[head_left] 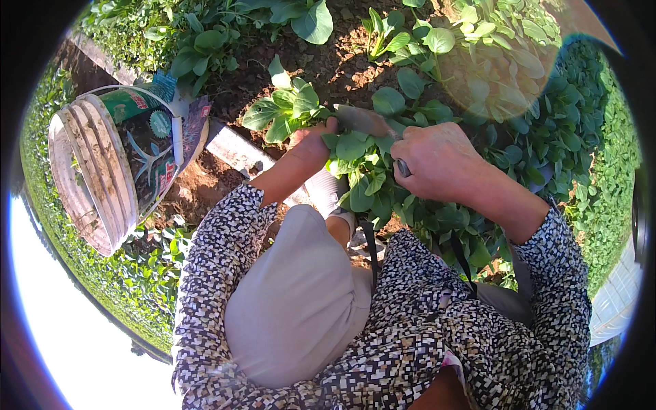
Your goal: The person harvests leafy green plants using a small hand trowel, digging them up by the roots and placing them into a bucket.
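My left hand [311,147] is closed around the lower part of a leafy green plant [290,104], whose leaves fan out beyond my fingers. In my closed right hand [437,160] is a knife with a broad, dull, soil-stained blade [362,121]. The blade points left toward my left thumb, and its tip lies close to the held plant. More leafy greens [355,147] grow just under the blade and below my right hand. The held plant's base is hidden by my hand.
A white bucket [102,171] with a printed outer side lies tipped at the left. A pale concrete edging [236,147] runs beside my shoe. Dense greens [547,123] fill the right side, and bare soil [342,72] shows ahead. My bent knee [294,294] is close below my left hand.
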A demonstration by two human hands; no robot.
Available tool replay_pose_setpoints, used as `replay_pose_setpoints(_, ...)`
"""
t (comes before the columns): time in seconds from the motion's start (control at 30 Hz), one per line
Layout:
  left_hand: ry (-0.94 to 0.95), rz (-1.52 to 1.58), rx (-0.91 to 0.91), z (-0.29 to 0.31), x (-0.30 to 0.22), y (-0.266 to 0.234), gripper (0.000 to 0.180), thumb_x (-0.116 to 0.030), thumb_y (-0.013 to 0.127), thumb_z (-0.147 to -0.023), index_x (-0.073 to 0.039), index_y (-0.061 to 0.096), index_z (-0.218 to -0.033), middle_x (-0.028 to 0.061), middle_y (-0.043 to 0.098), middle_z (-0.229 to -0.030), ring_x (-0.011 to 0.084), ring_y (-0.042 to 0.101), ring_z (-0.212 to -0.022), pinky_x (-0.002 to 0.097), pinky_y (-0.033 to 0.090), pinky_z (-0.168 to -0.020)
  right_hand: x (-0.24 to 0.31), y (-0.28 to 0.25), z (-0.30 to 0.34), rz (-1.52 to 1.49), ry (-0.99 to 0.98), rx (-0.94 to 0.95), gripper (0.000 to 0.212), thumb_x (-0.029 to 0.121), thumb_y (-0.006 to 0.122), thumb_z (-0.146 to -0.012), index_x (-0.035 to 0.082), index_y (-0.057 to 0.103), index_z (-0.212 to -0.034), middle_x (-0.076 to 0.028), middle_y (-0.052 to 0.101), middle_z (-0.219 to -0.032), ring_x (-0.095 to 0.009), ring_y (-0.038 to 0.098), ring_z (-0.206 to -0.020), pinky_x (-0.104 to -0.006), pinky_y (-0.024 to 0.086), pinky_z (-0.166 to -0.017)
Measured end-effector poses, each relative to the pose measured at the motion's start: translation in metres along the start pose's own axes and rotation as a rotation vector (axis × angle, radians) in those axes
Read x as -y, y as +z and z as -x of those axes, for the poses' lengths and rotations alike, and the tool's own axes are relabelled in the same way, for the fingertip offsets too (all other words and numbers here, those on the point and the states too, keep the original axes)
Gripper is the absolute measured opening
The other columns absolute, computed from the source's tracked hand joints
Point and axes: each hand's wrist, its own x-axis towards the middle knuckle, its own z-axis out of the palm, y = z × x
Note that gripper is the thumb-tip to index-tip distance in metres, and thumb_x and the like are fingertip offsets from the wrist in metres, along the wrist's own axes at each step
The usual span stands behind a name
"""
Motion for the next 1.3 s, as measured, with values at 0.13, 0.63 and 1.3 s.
replay_pose_setpoints(0.13,-0.070,0.025,0.047,0.002,0.007,0.007,0.030,-0.025,0.051,-0.090,-0.009,0.049,-0.115,0.0140,0.066,-0.099,0.0300,0.066,-0.089,0.0389,0.049,-0.072,0.007,0.007,-0.016,-0.030,-0.001,-0.042,0.019,0.020,0.058,-0.073,0.004,0.068,-0.075,-0.016,0.064,-0.077,-0.032,0.064,-0.073,-0.0442,0.050,-0.067)
replay_pose_setpoints(0.63,-0.241,0.152,-0.155,0.010,0.009,0.000,0.022,-0.017,0.061,-0.082,-0.005,0.056,-0.100,0.0179,0.065,-0.087,0.0335,0.065,-0.079,0.0441,0.050,-0.065,0.003,0.005,0.003,0.071,-0.009,0.177,0.018,0.022,0.059,-0.074,0.005,0.066,-0.071,-0.015,0.063,-0.074,-0.033,0.064,-0.072,-0.0441,0.050,-0.065)
replay_pose_setpoints(1.3,-0.330,0.276,-0.144,0.012,-0.001,-0.013,0.034,-0.024,0.061,-0.084,-0.012,0.058,-0.115,0.0163,0.067,-0.101,0.0340,0.064,-0.096,0.0426,0.050,-0.081,-0.003,0.025,-0.020,-0.081,0.197,0.088,0.019,0.022,0.057,-0.073,0.006,0.067,-0.075,-0.016,0.065,-0.077,-0.036,0.062,-0.077,-0.0459,0.048,-0.067)
